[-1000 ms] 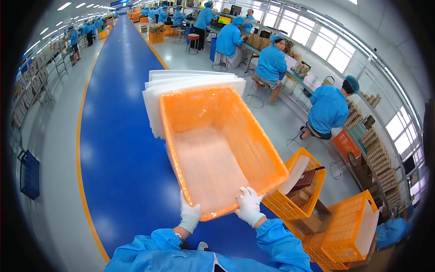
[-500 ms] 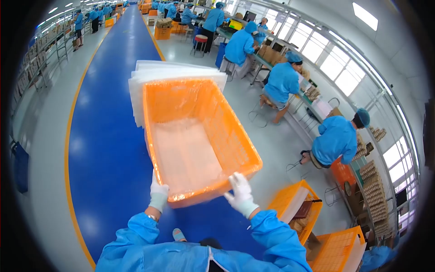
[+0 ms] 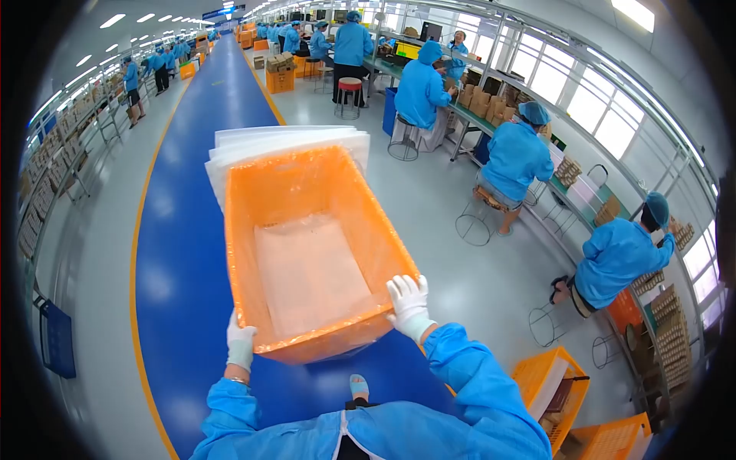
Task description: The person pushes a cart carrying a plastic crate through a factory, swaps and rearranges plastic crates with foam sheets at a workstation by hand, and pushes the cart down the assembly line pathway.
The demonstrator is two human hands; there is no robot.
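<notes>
An orange plastic crate (image 3: 387, 230), lined with clear plastic film, is in front of me, tilted so its inside shows. A pale flat sheet (image 3: 314, 268) lies on its bottom under the film. My left hand (image 3: 241, 342), in a white glove, is closed on the near left corner of the rim. At the near right corner my right hand (image 3: 410, 305), gloved too, grips the rim with its fingers over the edge. Past the crate's far end stick out several white sheets (image 3: 287, 139); what bears them is hidden.
A blue walkway (image 3: 165, 253) with yellow edge lines runs ahead. Co-workers in blue sit on stools along a green workbench (image 3: 460, 111) on the right. Orange crates (image 3: 563, 383) stand at the lower right. On the left are racks (image 3: 57, 184) and a blue bin (image 3: 55, 337).
My view has turned and moved forward along the walkway. The crate sits a little farther left and lower in view, still between my hands. My right hand's fingers now lie closer over the rim.
</notes>
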